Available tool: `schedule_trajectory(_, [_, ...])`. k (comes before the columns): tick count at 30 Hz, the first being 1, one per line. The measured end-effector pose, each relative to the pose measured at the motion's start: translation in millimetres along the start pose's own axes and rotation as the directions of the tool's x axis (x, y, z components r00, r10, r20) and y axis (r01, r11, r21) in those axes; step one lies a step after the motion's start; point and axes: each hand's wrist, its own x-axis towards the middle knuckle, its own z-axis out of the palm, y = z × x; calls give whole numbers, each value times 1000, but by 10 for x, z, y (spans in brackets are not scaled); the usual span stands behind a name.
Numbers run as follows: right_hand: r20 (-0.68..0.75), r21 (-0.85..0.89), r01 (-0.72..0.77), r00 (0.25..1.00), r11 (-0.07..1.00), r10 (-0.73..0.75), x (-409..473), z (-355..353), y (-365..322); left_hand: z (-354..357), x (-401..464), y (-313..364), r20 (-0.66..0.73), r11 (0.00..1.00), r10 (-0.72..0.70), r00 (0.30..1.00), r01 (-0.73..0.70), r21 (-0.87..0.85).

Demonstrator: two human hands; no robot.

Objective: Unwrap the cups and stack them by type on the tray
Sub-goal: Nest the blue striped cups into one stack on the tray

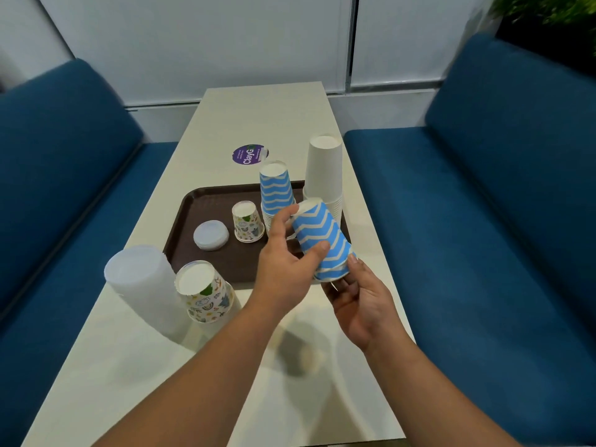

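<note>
Both hands hold a short stack of blue zigzag cups [322,237], tilted and upside down, over the near right part of the brown tray [206,195]. My left hand [287,272] grips its side from the left; my right hand [358,295] holds its rim end from below. On the tray stand another blue zigzag stack [275,191], a tall white cup stack [324,169], one small doodle-print cup [247,222] and a pile of clear lids [211,235]. In front of the tray, on the table, stand a doodle-print cup stack [206,291] and a wrapped stack of translucent cups [145,285].
The pale table [274,117] carries a round purple sticker [250,154] beyond the tray. Blue benches flank it, left [58,162] and right [500,175]. A white wall closes the far end, and a green plant [548,11] sits at the top right.
</note>
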Motion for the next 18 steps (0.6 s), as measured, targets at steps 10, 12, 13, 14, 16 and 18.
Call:
schedule_trajectory(10, [-91,69,10,996,998,-3,62,-85,29,-161,448,422,-181,969,240,954,-222,112])
schedule_trajectory(12, [-119,63,0,993,998,8,71,-119,43,-271,752,587,-246,934,327,913,-272,231])
schedule_trajectory(13, [-128,63,-5,992,998,13,72,-133,54,-323,906,638,-250,908,367,896,-286,307])
schedule_trajectory(14, [-134,61,-10,991,998,18,71,-145,67,-365,1042,658,-227,874,399,888,-293,388])
schedule_trajectory(16, [-132,46,-15,991,999,21,65,-158,83,-407,1229,624,-149,819,394,907,-272,505])
schedule_trajectory(18, [-135,30,-17,991,999,20,57,-164,89,-395,1305,538,-105,789,326,940,-209,578])
